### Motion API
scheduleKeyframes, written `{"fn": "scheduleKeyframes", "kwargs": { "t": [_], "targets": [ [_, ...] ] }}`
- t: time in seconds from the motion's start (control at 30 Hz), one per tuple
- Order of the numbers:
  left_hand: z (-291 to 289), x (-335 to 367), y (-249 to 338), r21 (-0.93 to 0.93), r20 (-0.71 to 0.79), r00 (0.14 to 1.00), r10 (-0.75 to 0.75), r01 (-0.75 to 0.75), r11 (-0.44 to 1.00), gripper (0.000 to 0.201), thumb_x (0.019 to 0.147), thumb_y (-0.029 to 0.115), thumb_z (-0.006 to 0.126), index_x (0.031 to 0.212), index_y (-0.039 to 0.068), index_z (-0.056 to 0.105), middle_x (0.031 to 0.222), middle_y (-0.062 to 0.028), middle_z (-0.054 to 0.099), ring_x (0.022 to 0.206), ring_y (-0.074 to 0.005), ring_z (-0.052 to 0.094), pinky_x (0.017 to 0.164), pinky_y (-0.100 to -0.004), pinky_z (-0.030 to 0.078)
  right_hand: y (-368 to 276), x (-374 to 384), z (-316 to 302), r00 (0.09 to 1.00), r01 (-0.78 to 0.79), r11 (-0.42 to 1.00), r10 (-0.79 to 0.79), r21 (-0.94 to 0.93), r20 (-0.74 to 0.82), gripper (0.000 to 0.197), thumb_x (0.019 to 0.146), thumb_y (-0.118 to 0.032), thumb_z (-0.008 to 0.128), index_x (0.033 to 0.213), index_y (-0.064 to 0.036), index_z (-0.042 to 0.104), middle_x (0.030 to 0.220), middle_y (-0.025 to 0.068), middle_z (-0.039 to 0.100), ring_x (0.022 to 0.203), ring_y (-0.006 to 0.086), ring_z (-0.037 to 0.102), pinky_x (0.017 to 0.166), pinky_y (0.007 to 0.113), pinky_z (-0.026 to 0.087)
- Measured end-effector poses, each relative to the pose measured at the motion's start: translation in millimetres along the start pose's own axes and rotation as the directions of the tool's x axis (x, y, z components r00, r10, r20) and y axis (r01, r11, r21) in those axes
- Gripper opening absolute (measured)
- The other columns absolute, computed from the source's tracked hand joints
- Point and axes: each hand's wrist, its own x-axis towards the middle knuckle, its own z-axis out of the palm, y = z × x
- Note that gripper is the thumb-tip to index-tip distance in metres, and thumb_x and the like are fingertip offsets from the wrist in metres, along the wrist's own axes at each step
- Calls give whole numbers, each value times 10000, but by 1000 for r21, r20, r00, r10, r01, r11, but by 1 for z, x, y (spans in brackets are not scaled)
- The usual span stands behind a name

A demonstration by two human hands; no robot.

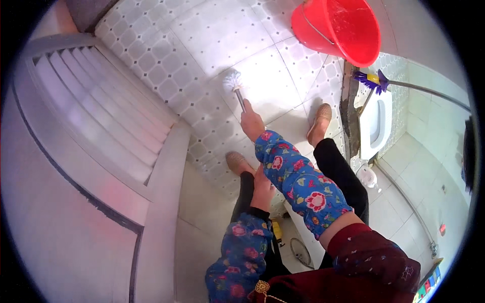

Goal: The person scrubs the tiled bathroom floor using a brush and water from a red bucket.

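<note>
1. Below the red bucket, which stands at the top of the head view, a person looks down at a tiled bathroom floor with their own legs and brown shoes in the picture.

2. The right hand is closed around the handle of a brush. It reaches forward, down and to the left of the bucket, from a blue flowered sleeve.

3. The brush lies straight on from that hand. Its long axis runs from the fist up and slightly left, ending in a round white bristle head that meets or nearly meets the floor tiles, well apart from the bucket.

4. The left hand is farther from the bucket, lower in the picture, resting against the left thigh or knee. It holds nothing that can be seen; whether its fingers are curled or flat cannot be told. The two hands are apart, and the right is the one nearer the brush head.

5. Right of the bucket and below it, a white squat toilet sits beyond a raised step, with a purple and yellow broom head on a long pole just above it.

6. Far left of the bucket, a white slatted door fills the side of the picture.
</note>
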Motion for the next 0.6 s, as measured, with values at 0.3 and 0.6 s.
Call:
{"fn": "scheduleKeyframes", "kwargs": {
  "t": [0.3, 0.6],
  "targets": [
    [31, 69, 33, -272, -126, 931, -343, 300, 914, 518, 867, 585, 342, 679, 123, 479, 450, 10, 393, 306, -108, 365, 291, -250, 234, -12, 74, -17, 982, 191, 979, -191, -66, 2, 410, 878, -190, 388, 1280, -128, 339, 860, 296, 559, 774, 469, 530, 671, 517, 420],
    [71, 142, 31, -404, -171, 958, -231, 145, 903, 539, 867, 575, 362, 558, 134, 397, 424, 9, 341, 304, -110, 341, 301, -260, 237, -52, 136, -46, 972, 203, 958, -171, -204, 164, 465, 876, -191, 394, 1326, -195, 278, 801, 297, 559, 738, 470, 545, 679, 531, 431]
  ]
}}
